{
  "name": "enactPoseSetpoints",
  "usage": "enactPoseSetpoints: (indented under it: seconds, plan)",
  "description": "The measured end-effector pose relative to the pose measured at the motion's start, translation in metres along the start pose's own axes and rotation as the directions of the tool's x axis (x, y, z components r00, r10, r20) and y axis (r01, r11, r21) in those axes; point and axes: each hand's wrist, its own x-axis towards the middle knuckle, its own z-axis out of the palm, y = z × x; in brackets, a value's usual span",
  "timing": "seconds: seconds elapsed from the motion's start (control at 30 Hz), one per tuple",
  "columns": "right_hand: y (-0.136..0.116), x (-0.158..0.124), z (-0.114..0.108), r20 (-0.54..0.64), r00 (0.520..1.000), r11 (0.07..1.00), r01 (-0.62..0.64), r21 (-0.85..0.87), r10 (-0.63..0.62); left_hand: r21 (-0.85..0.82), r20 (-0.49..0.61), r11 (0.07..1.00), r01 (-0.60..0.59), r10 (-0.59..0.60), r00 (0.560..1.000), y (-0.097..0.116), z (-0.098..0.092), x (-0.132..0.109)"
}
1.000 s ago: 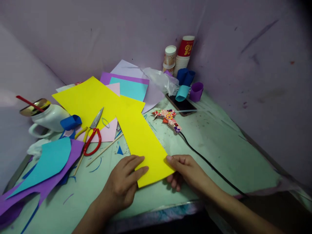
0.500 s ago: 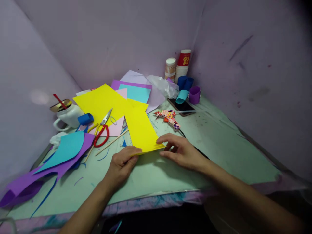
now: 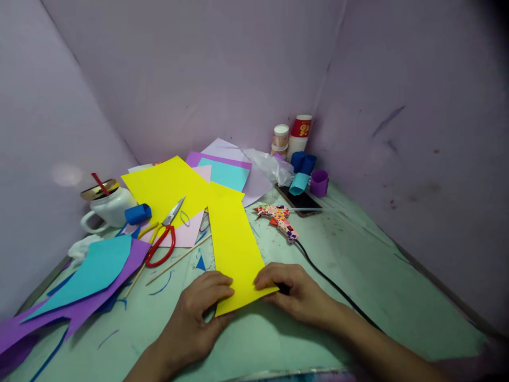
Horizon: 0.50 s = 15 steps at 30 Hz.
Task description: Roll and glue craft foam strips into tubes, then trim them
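A long yellow paper strip [image 3: 235, 244] lies in front of me, its near end raised toward me. My left hand [image 3: 207, 305] pinches that end at its left corner, fingers on top and thumb beneath. At the right corner, my right hand [image 3: 292, 289] grips the edge the same way. The far end of the strip overlaps a larger yellow sheet [image 3: 167, 183]. Red-and-yellow-handled scissors [image 3: 163, 239] rest partly on that sheet, left of the strip. To the right lies a flower-patterned glue gun [image 3: 278, 218] with a black cord.
Cyan paper [image 3: 91, 270] and purple paper [image 3: 75, 313] spread at the left, near a white mug [image 3: 113, 207]. Behind the glue gun are a phone [image 3: 300, 201], rolled paper pieces, a plastic bag [image 3: 270, 165] and stacked paper cups [image 3: 300, 135]. Thin wooden sticks [image 3: 178, 260] lie beside the strip.
My right hand has closed on the strip's right corner, where its fingers were looser before. The strip's near end now shows flatter and wider. The camera view has tilted upward.
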Motion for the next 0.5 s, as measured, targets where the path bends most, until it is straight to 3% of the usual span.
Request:
enactPoseSetpoints:
  seconds: [0.3, 0.5]
  plan:
    - [0.001, -0.0001, 0.0004, 0.001, 1.0, 1.0, 0.011, -0.015, -0.011, 0.082, -0.022, 0.996, -0.045, 0.047, 0.999, -0.005, 0.0014, -0.0028]
    - [-0.0008, -0.0036, -0.0011, -0.018, 0.996, 0.982, 0.082, -0.168, -0.086, 0.123, -0.003, 0.987, -0.102, 0.103, 0.995, -0.0018, 0.0006, -0.0065]
